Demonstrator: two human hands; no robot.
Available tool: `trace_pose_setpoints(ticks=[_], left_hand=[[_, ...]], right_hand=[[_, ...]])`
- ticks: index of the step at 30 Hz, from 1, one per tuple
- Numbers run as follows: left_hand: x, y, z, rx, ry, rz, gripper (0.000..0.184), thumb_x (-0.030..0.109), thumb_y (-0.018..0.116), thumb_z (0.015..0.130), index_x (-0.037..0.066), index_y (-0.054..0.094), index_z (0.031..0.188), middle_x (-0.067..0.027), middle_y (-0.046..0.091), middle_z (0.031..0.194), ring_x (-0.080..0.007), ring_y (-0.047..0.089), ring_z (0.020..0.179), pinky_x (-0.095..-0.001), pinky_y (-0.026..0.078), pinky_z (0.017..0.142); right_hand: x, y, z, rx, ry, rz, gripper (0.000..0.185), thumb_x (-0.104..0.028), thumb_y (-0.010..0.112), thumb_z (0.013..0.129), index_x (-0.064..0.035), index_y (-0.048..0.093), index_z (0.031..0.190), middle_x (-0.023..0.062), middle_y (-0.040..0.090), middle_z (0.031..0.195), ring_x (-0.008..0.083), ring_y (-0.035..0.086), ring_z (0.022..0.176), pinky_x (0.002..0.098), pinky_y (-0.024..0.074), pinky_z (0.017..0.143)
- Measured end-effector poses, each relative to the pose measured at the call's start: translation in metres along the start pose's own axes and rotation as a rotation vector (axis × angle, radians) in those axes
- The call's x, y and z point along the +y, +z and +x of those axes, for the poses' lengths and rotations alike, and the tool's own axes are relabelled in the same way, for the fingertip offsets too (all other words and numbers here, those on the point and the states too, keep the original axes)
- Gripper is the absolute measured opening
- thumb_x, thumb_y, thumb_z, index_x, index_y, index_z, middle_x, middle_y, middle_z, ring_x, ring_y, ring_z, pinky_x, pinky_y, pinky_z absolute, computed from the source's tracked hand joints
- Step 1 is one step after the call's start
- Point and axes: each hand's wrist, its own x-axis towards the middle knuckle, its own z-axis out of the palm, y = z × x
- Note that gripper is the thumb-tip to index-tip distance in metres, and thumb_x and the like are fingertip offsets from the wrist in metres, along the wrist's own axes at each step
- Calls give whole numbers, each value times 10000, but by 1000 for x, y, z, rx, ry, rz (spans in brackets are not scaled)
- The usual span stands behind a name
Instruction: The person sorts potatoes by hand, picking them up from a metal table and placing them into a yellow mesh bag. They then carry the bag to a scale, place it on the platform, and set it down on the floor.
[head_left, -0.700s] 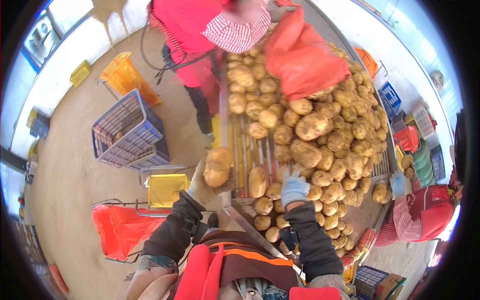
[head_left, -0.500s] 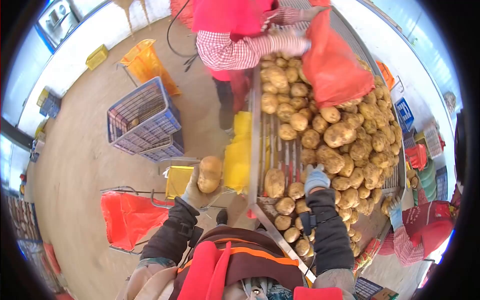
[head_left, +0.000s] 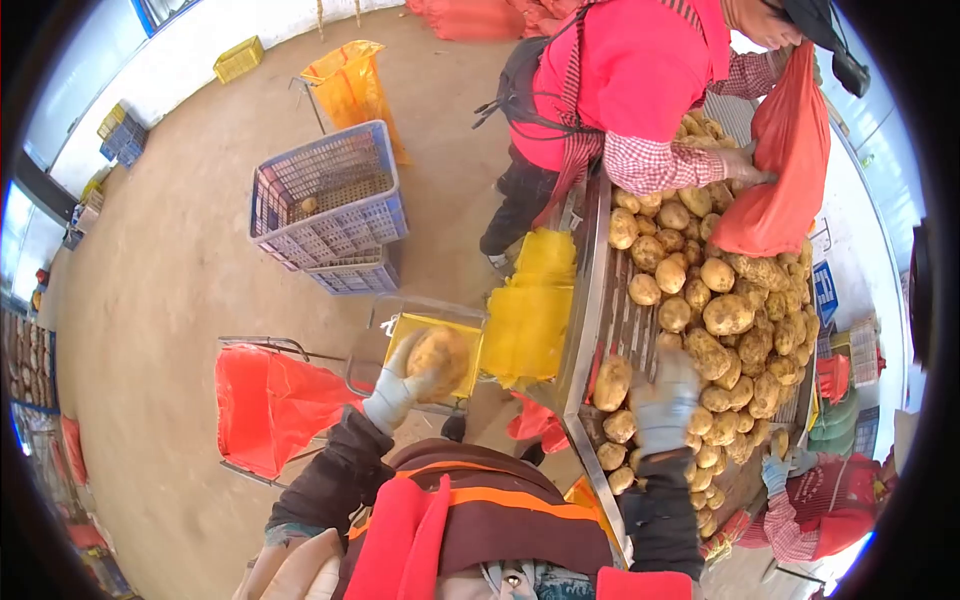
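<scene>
In the head view my left hand, in a light glove, is closed round a large brown potato. It holds the potato up in front of a yellow-lined frame, left of the sorting table. My gloved right hand is over the near end of the slatted table, among loose potatoes. Motion smears its fingers, so I cannot make out whether they grip anything. A single oblong potato lies just left of that hand.
Across the table a person in pink holds a red mesh bag above the pile. Another person works at the right. A blue crate, an orange bag, a red bag on a stand and yellow sacks are to the left.
The view has swung, so the surroundings sit further right. My left hand still holds the potato. My right hand is now nearer the table's edge. The person opposite has drawn the red bag upright.
</scene>
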Motion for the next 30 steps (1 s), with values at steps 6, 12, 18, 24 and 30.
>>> trace_pose_setpoints(ticks=[6,12,18,24,30], left_hand=[[-12,74,2,-197,-446,-196,639,446,563,919,51,372,1383,-96,486,1327,-184,527,1159,-333,449,968],[-9,105,11,-459,-431,-303,521,513,480,937,111,500,1269,-86,595,1180,-195,589,1064,-345,511,855],[-43,125,4,-467,-1059,-728,720,716,421,844,91,542,1182,-132,659,970,-249,645,646,-347,540,561],[-38,94,3,-572,-829,-521,827,701,500,809,95,404,1363,-161,547,1247,-337,582,1074,-466,527,825],[-23,9,31,-222,-345,-164,704,361,761,767,83,442,1330,-153,503,1270,-283,540,1123,-411,482,934]], right_hand=[[-137,55,-4,-83,-736,399,336,-252,674,755,-50,620,1018,131,637,944,363,568,1043,480,450,900],[-41,58,11,-714,357,284,344,-232,568,874,-31,594,1152,160,606,1117,356,562,1061,402,449,931],[-53,42,-10,-587,615,1215,278,-193,485,936,20,619,1056,78,672,896,187,619,886,305,492,831],[-69,76,-40,-236,285,1319,242,-95,507,866,-25,611,1073,137,645,998,301,607,970,396,477,894],[17,40,-36,-318,323,5,669,-326,690,758,-84,417,1318,213,386,1352,427,343,1265,494,296,1034]])
